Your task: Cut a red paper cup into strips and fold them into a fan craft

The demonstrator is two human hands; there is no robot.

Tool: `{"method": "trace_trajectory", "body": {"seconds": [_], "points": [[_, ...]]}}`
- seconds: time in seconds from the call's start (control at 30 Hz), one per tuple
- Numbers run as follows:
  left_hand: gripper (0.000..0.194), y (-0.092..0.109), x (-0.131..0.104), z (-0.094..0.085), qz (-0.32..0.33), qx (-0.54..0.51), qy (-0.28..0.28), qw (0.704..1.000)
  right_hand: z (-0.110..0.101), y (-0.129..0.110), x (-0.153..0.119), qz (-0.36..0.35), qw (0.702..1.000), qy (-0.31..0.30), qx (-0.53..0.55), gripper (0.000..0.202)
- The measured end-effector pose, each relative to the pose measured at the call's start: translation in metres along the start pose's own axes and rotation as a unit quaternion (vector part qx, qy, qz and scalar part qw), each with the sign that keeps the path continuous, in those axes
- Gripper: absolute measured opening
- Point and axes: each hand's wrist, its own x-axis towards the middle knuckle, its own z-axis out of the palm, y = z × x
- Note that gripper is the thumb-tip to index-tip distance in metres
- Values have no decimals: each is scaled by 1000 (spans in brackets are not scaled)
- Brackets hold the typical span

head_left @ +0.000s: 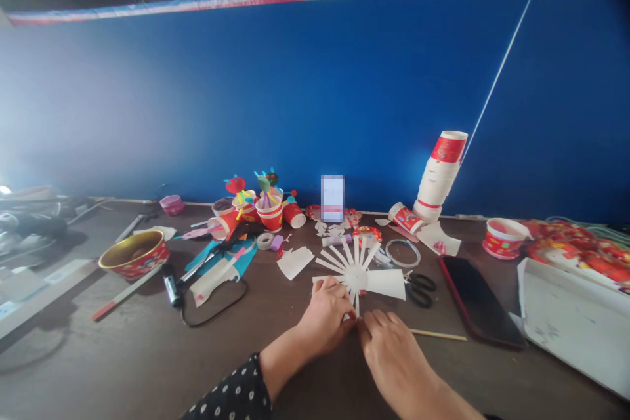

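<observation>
A white paper piece (356, 277) cut into radiating strips lies on the dark table, with one wide uncut part on its right. My left hand (329, 310) is at its lower left edge, fingers curled and pinched on the end of a lower strip. Close beside it, my right hand (388, 341) has its fingertips together at the same strip end. The fingertips of both hands nearly touch. A thin wooden stick (439, 335) lies right of my right hand. Black scissors (420, 289) rest beside the wide paper part.
A phone (480, 298) and a white tray (571, 321) are at the right. Stacked paper cups (438, 180) lean at the back. A gold-rimmed bowl (135, 254), a corded black tool (172, 287) and cups with paper figures (269, 213) are at the left.
</observation>
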Motion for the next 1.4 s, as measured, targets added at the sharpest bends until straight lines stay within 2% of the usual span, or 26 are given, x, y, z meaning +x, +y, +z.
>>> {"method": "trace_trajectory", "body": {"seconds": [0.2, 0.43, 0.67, 0.83, 1.1, 1.23, 1.4], "points": [[5, -3, 0, 3, 2, -3, 10, 1000, 0, 2, 1, 4, 1000, 1, 3, 21], [10, 2, -2, 4, 12, 33, 8, 999, -4, 3, 1, 15, 999, -26, 20, 24], [13, 5, 1, 2, 12, 72, -22, 997, -23, 19, 4, 83, 981, -84, 152, 34], [12, 7, 2, 1, 10, 74, -31, 997, -22, 23, 5, 98, 973, -73, 194, 30], [13, 6, 1, 1, 24, 90, -15, 995, -7, 16, 7, 60, 989, -38, 127, 22], [11, 8, 0, -1, 9, 97, -28, 995, -1, 16, 11, 48, 993, -10, 104, 21], [10, 5, 0, -3, -19, 68, -33, 997, 2, 16, 14, 44, 994, -7, 100, 19]]}}
